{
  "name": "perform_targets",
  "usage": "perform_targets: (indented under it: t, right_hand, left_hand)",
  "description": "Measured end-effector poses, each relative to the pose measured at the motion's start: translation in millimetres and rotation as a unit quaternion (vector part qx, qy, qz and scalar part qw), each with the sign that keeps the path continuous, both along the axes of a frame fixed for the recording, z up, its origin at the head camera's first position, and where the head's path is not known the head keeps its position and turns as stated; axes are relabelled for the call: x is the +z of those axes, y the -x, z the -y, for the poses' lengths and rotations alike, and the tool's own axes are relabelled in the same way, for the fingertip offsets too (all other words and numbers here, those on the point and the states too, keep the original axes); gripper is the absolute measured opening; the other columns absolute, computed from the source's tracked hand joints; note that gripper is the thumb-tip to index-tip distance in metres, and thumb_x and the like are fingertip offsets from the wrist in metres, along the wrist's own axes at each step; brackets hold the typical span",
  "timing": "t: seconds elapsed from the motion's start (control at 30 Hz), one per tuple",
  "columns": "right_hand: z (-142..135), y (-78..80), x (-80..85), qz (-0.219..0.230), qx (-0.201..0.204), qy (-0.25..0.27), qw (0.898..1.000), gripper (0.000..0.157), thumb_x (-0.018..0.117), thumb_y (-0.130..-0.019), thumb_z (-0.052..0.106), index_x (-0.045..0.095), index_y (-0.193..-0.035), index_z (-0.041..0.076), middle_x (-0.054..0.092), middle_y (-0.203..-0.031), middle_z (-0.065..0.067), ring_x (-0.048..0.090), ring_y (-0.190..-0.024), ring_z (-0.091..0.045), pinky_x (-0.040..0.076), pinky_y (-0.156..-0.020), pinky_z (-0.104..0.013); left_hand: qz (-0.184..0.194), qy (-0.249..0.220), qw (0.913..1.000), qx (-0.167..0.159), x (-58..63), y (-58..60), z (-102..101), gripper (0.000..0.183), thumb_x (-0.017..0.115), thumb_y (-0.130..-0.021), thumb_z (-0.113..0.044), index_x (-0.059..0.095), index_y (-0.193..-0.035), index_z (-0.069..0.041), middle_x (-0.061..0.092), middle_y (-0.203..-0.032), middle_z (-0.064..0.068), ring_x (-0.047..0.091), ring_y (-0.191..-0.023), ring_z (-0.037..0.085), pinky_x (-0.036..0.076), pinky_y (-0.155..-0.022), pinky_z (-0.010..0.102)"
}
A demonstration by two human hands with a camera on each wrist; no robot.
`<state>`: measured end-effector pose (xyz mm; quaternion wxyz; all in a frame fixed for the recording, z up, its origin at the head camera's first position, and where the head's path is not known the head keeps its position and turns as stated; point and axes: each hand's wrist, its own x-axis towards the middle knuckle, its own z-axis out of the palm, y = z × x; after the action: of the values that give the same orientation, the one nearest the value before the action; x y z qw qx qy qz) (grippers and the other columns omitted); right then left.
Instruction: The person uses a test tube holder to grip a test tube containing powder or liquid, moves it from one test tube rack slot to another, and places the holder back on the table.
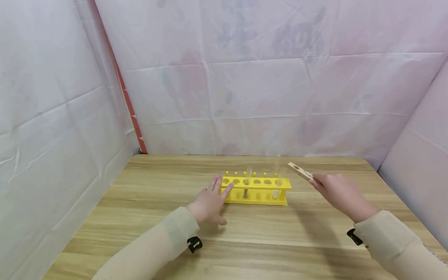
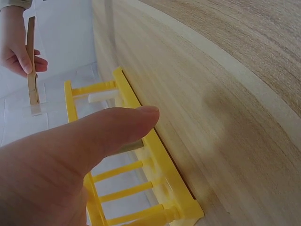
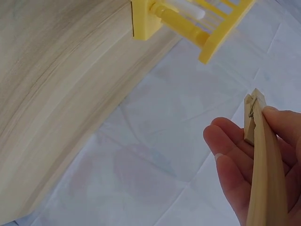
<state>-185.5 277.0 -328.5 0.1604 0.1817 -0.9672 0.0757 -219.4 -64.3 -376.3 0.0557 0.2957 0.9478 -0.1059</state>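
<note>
A yellow test tube rack (image 1: 263, 202) stands on the table with two clear test tubes. Grey material lies low in the one near the middle, the left test tube (image 1: 249, 172). White material sits in the right test tube (image 1: 279, 169), in the end hole and rising higher. At the rack's left end, my left hand (image 1: 208, 203) rests with fingers spread against it, thumb (image 2: 127, 123) stretched out straight. My right hand (image 1: 342, 195) pinches a wooden test tube clamp (image 1: 299, 170) by its handle side. The clamp's tip points toward the right tube, a little to its right.
The wood-grain table (image 1: 145, 225) extends around the rack to a back edge. Pale patterned sheets (image 1: 244, 94) hang behind and on both sides. A red strip (image 1: 128, 102) runs down the back left corner. Yellow pegs (image 1: 264, 174) line the rack's back.
</note>
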Motion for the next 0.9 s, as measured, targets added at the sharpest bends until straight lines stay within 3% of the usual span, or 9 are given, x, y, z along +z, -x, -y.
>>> perform_targets:
  t: [0.5,0.9]
  right_hand:
    - [0.9,1.2,-0.9,-0.017,0.0,-0.003,1.0,0.028,0.062,-0.088,0.013,0.047,-0.065,0.013,0.033,-0.051,0.005,0.029,-0.045,-0.01,0.026,-0.044,-0.027]
    - [3.8,1.0,3.8,-0.004,0.004,-0.005,1.0,0.022,0.062,-0.088,0.011,0.052,-0.068,0.011,0.035,-0.052,0.005,0.029,-0.045,-0.009,0.026,-0.043,-0.026]
  left_hand:
    - [0.003,-0.005,1.0,0.006,-0.9,-0.4,-1.2,0.111,0.068,-0.072,-0.061,0.003,-0.152,-0.019,0.001,-0.153,0.023,0.01,-0.139,0.036,0.04,-0.098,0.042]
    - [0.002,-0.002,1.0,0.007,0.3,-1.4,-1.5,0.111,0.067,-0.073,-0.061,0.002,-0.152,-0.019,0.0,-0.153,0.022,0.011,-0.139,0.035,0.04,-0.098,0.042]
